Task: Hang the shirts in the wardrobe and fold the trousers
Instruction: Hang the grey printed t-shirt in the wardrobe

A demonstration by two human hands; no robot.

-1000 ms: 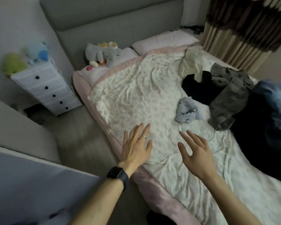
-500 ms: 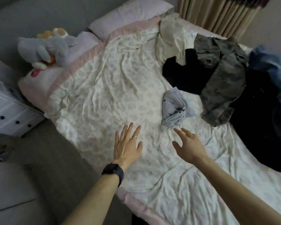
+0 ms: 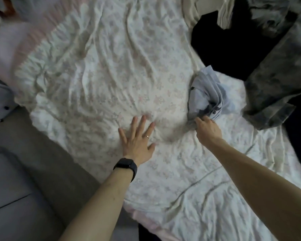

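Where the right hand [image 3: 207, 129] grips: near edge of the crumpled pale blue shirt [image 3: 205, 94], fingers curled, pinching the cloth.
Left hand [image 3: 137, 138]: flat on the floral sheet [image 3: 111, 66], fingers spread.
Shirt's place: mid-bed, just beside 1 black garment [image 3: 224, 46] and mottled grey trousers [image 3: 276, 75].
Watch [image 3: 126, 166]: black, on left wrist.
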